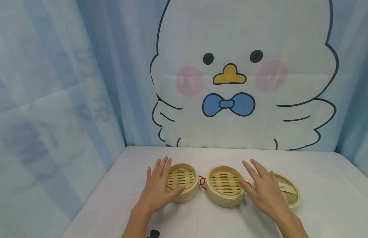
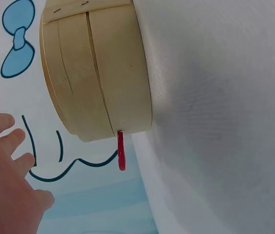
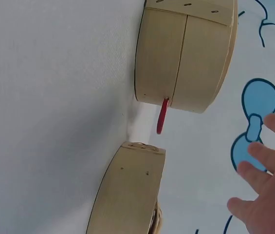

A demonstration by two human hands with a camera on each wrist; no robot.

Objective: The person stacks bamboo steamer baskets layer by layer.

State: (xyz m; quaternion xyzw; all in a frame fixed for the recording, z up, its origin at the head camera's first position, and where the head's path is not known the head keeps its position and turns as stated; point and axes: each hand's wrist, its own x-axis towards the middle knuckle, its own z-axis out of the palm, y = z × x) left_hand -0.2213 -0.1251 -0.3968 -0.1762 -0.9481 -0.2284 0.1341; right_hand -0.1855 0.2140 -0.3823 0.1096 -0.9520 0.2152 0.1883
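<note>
Two round bamboo steamer baskets and a lid stand in a row on a white table. Over the near left side of the left basket, my left hand spreads its fingers and holds nothing. My right hand, fingers also spread, hovers between the middle basket and the lid, partly covering the lid. In the left wrist view, the left hand is apart from the basket wall. The right wrist view has the right hand apart from both basket and lid.
Red cord loops between the two baskets, and a red end sticks out from the middle one. A small black object lies at the table's near edge. A curtain with a cartoon bird hangs behind the white table.
</note>
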